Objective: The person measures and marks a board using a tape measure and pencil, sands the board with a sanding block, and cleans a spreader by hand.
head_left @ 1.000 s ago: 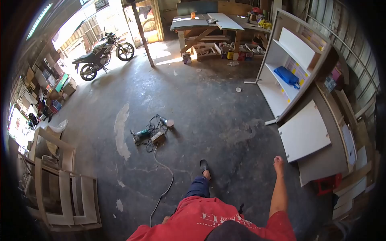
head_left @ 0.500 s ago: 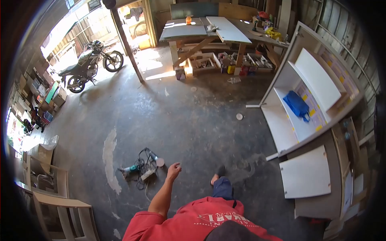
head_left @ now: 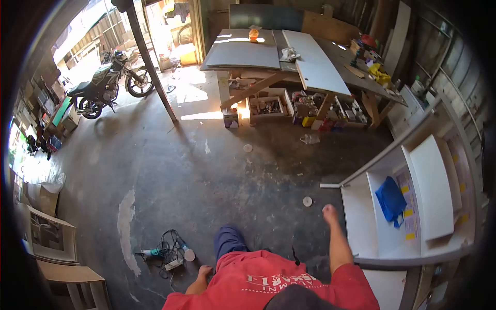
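My left hand [head_left: 205,269] hangs low at my left side, close to my dark trouser leg [head_left: 230,242]. Its fingers are mostly hidden. On the floor left of it lie corded power tools: a teal-bodied tool [head_left: 151,253], another with a round pale disc [head_left: 189,255], and a white power strip [head_left: 174,264] among black cables. My right hand [head_left: 329,213] is swung forward over the floor, its fingers blurred. Nothing shows in either hand. Nearest my right hand stand a white cabinet [head_left: 356,217] with a blue bag [head_left: 391,199] in it, and a small round disc [head_left: 307,201] on the floor.
Ahead is a workbench with pale boards [head_left: 243,54] and a long white panel [head_left: 318,62]. Boxes of supplies [head_left: 266,106] sit beneath it. A post [head_left: 150,62] rises left of the bench, near a motorcycle [head_left: 106,88]. Wooden frames [head_left: 75,274] stand at lower left.
My left hand has dropped back to my side and my right arm has come into view, swung forward. The bench looks nearer, and the power tools sit lower in view.
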A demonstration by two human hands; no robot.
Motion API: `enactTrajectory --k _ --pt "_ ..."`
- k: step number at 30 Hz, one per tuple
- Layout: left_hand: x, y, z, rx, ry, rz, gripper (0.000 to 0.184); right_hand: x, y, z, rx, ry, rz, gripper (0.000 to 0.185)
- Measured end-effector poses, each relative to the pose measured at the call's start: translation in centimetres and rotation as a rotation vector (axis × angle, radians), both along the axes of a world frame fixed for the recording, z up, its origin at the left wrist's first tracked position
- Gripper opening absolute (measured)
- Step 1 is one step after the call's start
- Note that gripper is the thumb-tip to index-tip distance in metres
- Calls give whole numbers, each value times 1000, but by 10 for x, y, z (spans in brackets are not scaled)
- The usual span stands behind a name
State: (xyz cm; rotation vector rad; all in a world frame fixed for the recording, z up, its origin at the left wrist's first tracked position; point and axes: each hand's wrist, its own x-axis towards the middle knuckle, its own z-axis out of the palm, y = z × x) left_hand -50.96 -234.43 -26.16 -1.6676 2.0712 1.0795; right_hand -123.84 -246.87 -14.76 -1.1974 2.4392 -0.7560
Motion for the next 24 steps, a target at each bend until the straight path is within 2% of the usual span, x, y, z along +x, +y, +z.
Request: enactTrajectory --k 1,4,6,7,9,10,12,13,14,15,16,17,19,21,23,24 --pt "1 -14 1 84 -32 59 30 -39 -60 -6 -179 145 138 17" --pt "-10 -76 -9 200 -84 103 34 -48 -204 57 -252 29 63 19" --pt "-26 -134 -23 168 -91 -4 36 -23 -278 76 -270 -217 -16 18" --pt "-35 -169 -26 84 -87 -76 37 -6 -308 69 -263 -235 12 14" --pt "-52 -269 -39 159 -52 -64 41 4 -359 -30 -154 -163 59 11" --pt "-64 -322 -37 196 -36 -57 43 51 -379 -14 24 -290 113 16" --pt "-72 -428 -24 -64 171 240 41 134 -412 -12 192 -336 457 35" --pt "-81 -487 -10 -155 297 370 34 172 -437 8 463 -462 734 49" --pt "-94 -541 6 114 347 749 28 206 -459 31 523 -401 958 57" --pt "-95 -599 20 216 439 849 30 227 -485 30 695 -565 1072 61" --pt "-98 -648 33 136 539 904 32 245 -518 30 641 -541 1271 56" --pt "-104 -696 46 51 642 957 35 248 -549 34 630 -552 1273 56" --pt "-117 -780 97 -21 712 1029 40 246 -625 98 384 -542 1213 52" --pt "-122 -840 109 -94 740 1074 40 226 -708 127 107 -422 1097 39" --pt "-134 -889 118 -196 781 1152 40 202 -792 169 -116 -593 862 29" --pt "-141 -904 119 -203 760 1181 40 184 -841 168 -268 -522 846 26"
